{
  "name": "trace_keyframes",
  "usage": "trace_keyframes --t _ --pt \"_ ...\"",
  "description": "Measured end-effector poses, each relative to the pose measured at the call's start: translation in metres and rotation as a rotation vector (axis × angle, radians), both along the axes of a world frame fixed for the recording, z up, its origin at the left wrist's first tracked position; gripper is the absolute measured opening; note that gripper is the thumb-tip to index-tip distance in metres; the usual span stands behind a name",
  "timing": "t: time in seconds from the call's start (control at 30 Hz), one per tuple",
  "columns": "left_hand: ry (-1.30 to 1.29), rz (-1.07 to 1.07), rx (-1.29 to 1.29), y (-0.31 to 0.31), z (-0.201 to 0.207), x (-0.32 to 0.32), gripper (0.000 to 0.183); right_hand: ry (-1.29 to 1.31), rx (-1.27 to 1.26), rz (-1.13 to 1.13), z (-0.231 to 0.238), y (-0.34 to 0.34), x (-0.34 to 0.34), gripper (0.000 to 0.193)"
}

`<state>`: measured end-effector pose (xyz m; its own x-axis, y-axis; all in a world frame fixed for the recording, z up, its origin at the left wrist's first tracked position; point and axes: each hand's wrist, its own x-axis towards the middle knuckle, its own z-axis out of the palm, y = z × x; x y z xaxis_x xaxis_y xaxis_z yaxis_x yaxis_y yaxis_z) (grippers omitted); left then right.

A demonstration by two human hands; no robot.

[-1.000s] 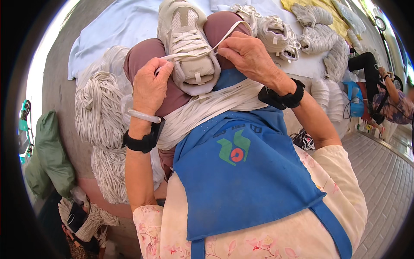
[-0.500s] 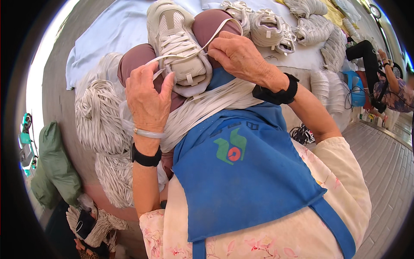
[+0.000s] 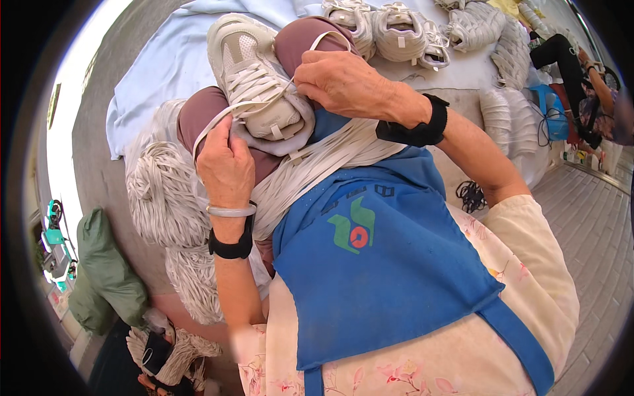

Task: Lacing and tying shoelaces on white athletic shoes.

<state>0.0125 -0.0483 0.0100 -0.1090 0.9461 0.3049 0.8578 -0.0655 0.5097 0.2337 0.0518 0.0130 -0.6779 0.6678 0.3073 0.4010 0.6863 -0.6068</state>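
Observation:
A beige-grey sneaker [image 3: 249,78] rests between my knees, toe pointing away, its flat pale shoelace [image 3: 253,105] threaded through the upper eyelets. My left hand [image 3: 226,165] pinches one part of the lace between thumb and fingers, left of the shoe's collar. On the other side, my right hand [image 3: 350,86] is closed on the other part, and a loop of lace arches above its knuckles. Across my lap, over the blue apron [image 3: 396,277], lies a bundle of loose pale laces [image 3: 323,168].
Several similar sneakers [image 3: 399,33] stand on a pale sheet at the far side. Stacked shoe pieces [image 3: 502,119] lie to the right. Big hanks of laces [image 3: 162,198] and green sacks [image 3: 109,270] are at left. Another person [image 3: 598,99] sits at far right.
Both hands and the shoe have shifted a little left in view. My left hand has come lower, and its fingers have closed tighter on the lace.

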Motion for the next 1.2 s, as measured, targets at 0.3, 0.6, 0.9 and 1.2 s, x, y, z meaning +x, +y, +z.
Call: trace_keyframes --t 0.3,0.6,0.9,1.2 --pt "0.100 -0.057 -0.002 0.000 0.011 0.010 0.023 -0.081 0.033 0.174 -0.005 0.021 -0.003 0.014" --pt "0.372 -0.207 0.185 0.013 0.026 0.013 0.013 -0.217 0.097 0.076 0.005 0.007 -0.007 0.016" --pt "-0.667 -0.008 -0.442 0.003 0.028 0.055 0.012 -0.081 0.037 -0.022 -0.007 -0.004 0.004 0.015" --pt "-0.401 0.014 -0.318 0.021 0.008 0.052 0.018 -0.204 0.155 -0.047 -0.005 -0.016 -0.008 0.011"
